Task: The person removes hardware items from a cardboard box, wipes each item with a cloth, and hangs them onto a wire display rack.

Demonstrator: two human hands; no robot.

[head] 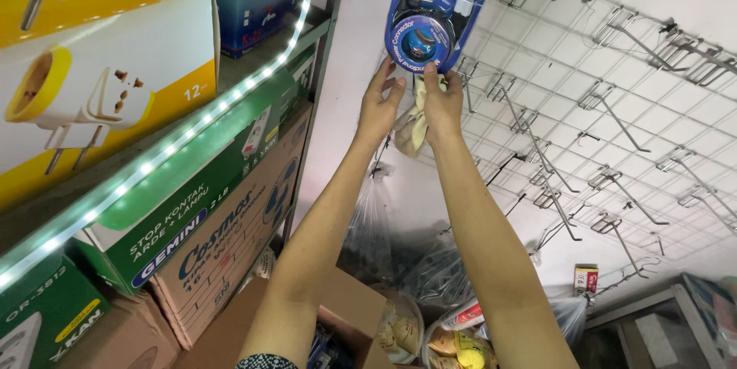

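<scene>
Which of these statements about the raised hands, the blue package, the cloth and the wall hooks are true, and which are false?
1. Both hands reach up to a blue blister package on the wire grid wall. True.
2. The right hand also holds a pale cloth. True.
3. The left hand grips a cardboard box. False: its fingers touch the lower edge of the package.
4. Every metal hook on the grid carries goods. False: most hooks in view are bare.
5. A lit light strip runs along the shelf edge at left. True.
</scene>
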